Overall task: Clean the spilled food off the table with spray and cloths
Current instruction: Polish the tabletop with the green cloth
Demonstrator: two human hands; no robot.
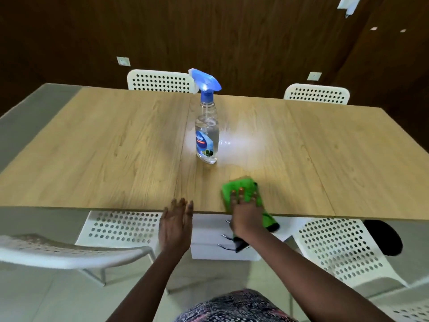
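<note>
While the right hand (245, 206) presses flat, fingers spread, on a folded green microfibre cloth (241, 189) at the near edge of the pale wooden table (116, 147), likely wiping, the left hand (176, 219) hovers open at the edge, perhaps to catch crumbs. Clear blue-capped spray bottle (207, 135) stands upright mid-table, set aside.

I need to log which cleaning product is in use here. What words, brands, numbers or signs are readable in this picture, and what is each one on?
"Sparkle", as best it reads, in slanted white script on the blue label of the spray bottle; blurred, so uncertain.
Red band under that word on the same label: holds text, too small and blurred to read.
Green cloth, table, chairs and wall plates: no text visible.
</note>
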